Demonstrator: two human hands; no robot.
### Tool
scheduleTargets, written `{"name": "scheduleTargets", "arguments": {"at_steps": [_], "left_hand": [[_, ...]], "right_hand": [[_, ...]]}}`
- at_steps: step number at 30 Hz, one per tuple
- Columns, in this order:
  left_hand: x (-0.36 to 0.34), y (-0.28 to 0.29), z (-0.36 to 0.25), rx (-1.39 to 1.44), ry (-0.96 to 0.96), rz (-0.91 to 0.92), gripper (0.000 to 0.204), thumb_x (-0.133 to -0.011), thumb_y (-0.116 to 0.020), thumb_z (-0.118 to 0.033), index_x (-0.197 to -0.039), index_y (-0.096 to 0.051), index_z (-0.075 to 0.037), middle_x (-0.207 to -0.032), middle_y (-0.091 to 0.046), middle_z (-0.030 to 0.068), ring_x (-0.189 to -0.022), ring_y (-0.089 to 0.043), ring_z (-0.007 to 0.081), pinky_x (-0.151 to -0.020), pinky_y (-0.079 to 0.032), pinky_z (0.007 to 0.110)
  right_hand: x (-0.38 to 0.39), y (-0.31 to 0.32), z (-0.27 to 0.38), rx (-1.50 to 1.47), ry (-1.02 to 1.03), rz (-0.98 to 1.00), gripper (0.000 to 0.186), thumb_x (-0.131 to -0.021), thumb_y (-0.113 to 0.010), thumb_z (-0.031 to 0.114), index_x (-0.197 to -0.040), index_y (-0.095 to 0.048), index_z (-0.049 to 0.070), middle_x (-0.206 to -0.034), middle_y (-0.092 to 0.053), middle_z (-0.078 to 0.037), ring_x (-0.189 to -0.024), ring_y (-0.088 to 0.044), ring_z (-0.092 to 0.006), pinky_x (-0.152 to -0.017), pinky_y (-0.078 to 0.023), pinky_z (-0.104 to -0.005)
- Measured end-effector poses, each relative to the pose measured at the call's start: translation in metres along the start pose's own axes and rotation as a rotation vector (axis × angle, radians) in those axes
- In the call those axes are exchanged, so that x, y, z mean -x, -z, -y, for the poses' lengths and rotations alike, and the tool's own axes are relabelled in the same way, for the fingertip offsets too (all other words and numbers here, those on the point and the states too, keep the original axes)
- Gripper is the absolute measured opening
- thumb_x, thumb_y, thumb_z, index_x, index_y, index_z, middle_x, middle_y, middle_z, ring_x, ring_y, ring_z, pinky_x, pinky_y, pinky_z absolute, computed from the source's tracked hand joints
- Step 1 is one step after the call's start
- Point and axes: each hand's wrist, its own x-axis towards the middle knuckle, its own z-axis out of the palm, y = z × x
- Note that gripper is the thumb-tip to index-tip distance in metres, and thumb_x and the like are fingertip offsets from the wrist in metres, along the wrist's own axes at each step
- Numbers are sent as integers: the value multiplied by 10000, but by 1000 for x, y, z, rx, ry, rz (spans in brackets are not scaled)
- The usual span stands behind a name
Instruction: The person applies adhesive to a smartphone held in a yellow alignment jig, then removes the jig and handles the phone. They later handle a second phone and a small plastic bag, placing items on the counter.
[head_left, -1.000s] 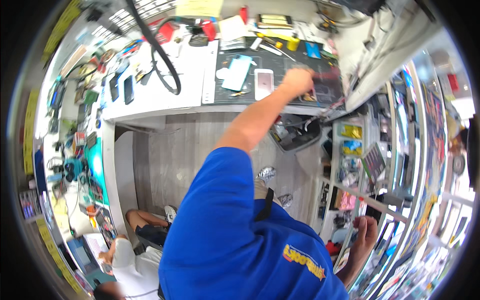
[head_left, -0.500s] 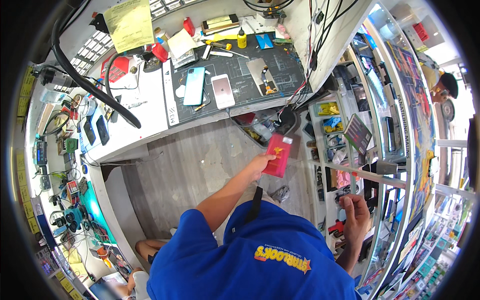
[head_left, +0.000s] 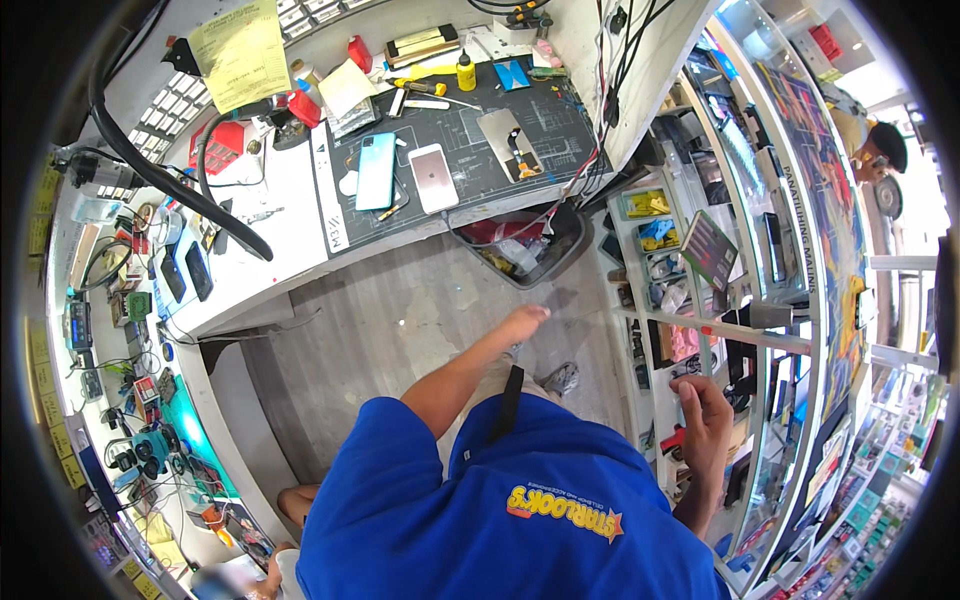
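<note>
My left hand (head_left: 524, 323) reaches forward over the floor, just on my side of a dark grey bin (head_left: 575, 255). Nothing shows in it, and its fingers are stretched out and a little blurred. Inside the bin lie red plastic (head_left: 515, 228) and other scraps, under the bench edge. My right hand (head_left: 706, 412) is raised at my right side near the glass shelves, its fingers curled toward the thumb. Whether it holds something small is hidden. On the black work mat (head_left: 440, 130) lie a light blue phone (head_left: 376, 172), a white-backed phone (head_left: 433, 178) and a phone screen part (head_left: 508, 145).
A yellow bottle (head_left: 466, 72) and a screwdriver (head_left: 420, 87) are at the mat's back. A black flexible arm (head_left: 160, 170) hangs over the left bench. Shelves (head_left: 700, 330) crowded with goods line my right. Another person (head_left: 880, 150) is at the far right.
My left hand has let go of the red packet, and red plastic now shows in the bin. The view has shifted slightly. My right hand has hardly moved.
</note>
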Motion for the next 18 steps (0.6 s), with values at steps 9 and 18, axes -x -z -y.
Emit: {"name": "scheduleTargets", "arguments": {"at_steps": [9,18], "left_hand": [[113,-96,-117,-271,-405,493,444,-1009,-587,-379,-1243,-643,-6,-1213,-686,161,-1107,-639,278,-966,-495,391],[210,-85,-258,-668,-737,765,386,-996,-602,-412,-1022,-714,-44,-929,-724,160,-839,-684,298,-800,-535,396]], "right_hand": [[-21,-38,16,142,361,218,353,-985,-640,281,-1162,-685,-22,-1124,-722,-161,-1104,-658,-225,-985,-478,-353],[-55,-44,5,-252,43,847,670,-987,-523,503,-1303,-596,-84,-1237,-664,-212,-1148,-630,-274,-1034,-453,-390]]}}
